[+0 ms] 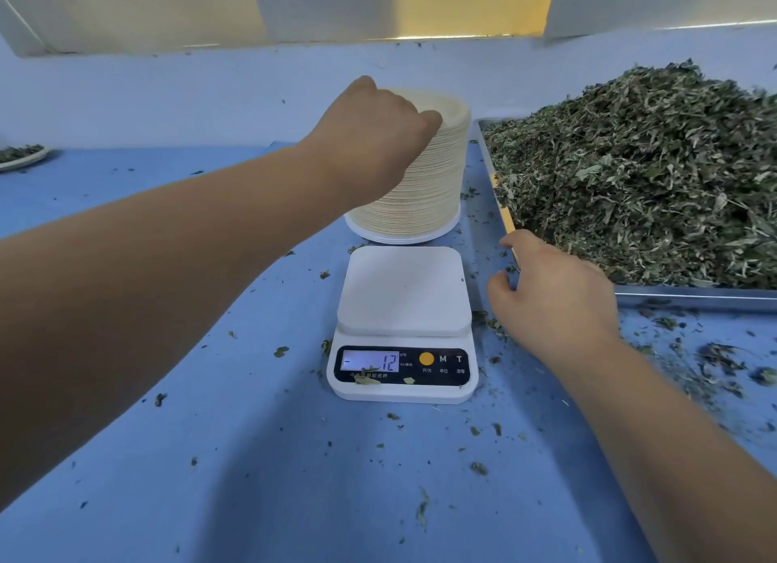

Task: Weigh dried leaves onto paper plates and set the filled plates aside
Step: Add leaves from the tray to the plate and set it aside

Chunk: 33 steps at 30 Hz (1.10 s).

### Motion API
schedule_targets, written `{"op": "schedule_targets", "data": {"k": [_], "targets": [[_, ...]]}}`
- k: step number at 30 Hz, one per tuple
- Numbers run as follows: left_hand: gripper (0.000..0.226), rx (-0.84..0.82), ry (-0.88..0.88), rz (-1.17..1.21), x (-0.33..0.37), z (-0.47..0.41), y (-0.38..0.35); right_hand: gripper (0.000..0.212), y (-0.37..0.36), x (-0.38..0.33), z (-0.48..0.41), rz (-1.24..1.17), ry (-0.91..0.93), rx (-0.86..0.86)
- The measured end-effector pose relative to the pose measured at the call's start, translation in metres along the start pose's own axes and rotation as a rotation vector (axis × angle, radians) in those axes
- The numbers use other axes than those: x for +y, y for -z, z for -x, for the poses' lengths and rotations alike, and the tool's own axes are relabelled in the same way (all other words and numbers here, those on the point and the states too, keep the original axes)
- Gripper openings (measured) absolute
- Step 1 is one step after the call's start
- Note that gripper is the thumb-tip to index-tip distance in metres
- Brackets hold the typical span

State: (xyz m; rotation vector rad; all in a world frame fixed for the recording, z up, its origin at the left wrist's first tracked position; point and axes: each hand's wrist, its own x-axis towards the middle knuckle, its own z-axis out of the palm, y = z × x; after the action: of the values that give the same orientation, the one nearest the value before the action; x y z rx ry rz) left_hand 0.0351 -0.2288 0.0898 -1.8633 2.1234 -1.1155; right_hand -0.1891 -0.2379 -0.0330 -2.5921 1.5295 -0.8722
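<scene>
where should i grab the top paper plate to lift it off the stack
Pinch the top plate by its rim, from above at the near-left edge, where the left hand sits. The stack is tightly nested, so only the lip is exposed, and the tray crowds its right side.

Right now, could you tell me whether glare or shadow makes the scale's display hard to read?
Head view: the display is backlit and legible, no glare, with leaf bits overlapping its lower edge; a soft shadow darkens the near table.
</scene>
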Motion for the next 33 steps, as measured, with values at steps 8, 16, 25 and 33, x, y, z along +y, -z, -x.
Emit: {"op": "schedule_targets", "data": {"k": [8,16,25,33], "targets": [[0.051,-0.025,0.037,0.174,-0.009,-0.004,0.004,0.044,-0.001,0.001,0.0,0.006,-0.004,0.012],[0.022,-0.043,0.051,0.195,-0.012,-0.001,0.013,0.044,-0.004,0.003,0.0,0.021,-0.006,0.024],[0.03,-0.022,0.062,0.239,-0.016,-0.005,0.012,0.044,-0.004,0.003,0.0,0.034,0.005,0.027],[0.028,0.045,0.056,0.335,-0.016,-0.003,0.009,0.037,-0.005,0.002,0.0,0.042,0.02,0.03]]}}
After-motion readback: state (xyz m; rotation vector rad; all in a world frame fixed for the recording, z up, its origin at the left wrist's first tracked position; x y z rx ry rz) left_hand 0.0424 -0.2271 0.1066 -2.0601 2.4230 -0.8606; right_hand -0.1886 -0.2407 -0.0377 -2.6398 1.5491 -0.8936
